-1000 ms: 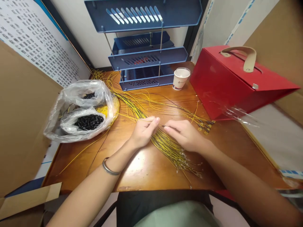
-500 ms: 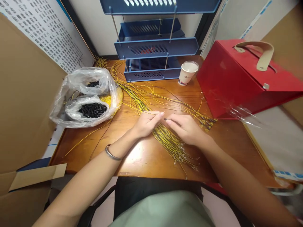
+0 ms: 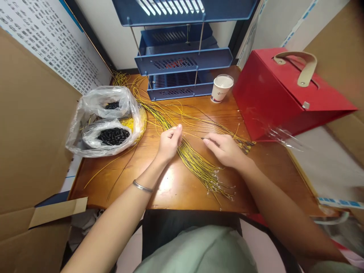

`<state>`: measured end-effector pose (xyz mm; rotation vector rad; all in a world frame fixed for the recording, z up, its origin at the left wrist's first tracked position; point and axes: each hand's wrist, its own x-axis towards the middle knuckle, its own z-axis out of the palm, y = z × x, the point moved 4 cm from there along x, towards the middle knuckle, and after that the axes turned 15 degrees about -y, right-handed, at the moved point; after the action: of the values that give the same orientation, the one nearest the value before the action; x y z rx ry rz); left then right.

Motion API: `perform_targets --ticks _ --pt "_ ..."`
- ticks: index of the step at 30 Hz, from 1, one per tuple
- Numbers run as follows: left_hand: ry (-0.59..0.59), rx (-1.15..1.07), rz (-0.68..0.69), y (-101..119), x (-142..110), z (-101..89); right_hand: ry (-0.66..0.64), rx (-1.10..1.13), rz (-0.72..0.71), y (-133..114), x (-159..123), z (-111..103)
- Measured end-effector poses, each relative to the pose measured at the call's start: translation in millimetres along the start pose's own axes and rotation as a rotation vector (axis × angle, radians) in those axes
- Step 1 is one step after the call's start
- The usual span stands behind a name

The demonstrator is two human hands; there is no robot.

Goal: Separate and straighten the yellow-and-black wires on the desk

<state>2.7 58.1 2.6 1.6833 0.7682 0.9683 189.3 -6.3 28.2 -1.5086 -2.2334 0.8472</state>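
The left hand [image 3: 169, 141] and the right hand [image 3: 224, 148] each pinch a thin yellow wire [image 3: 191, 137] stretched between them, above the wire bundle [image 3: 196, 163] lying on the worktop [image 3: 176, 189]. Near the left hand sits a plastic bag [image 3: 106, 121] of black parts. A paper cup [image 3: 222, 88], blue trays [image 3: 182, 62] and a red box [image 3: 281, 91] stand behind. The wire tips are too small to make out.

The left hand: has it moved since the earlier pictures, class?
Yes. The left hand has drawn leftward, away from the right hand; against the wire bundle a gap has opened between their fingertips.
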Motion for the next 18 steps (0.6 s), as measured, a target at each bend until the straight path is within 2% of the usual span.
perform_targets --ticks 5,7,13,18 --pt "-0.129 0.188 0.013 3.0 -4.6 18.6 -0.044 -0.018 -0.052 -4.6 4.2 9.8" --pt "-0.134 0.229 0.014 2.5 -5.2 22.1 -0.074 -0.04 -0.071 -5.8 5.4 14.7" --pt "-0.083 0.323 0.001 2.5 -3.6 19.9 -0.088 -0.044 -0.049 -3.6 6.5 17.7" --pt "0.073 0.321 -0.053 -0.7 -4.6 10.9 -0.07 -0.06 -0.013 -2.9 7.4 15.7"
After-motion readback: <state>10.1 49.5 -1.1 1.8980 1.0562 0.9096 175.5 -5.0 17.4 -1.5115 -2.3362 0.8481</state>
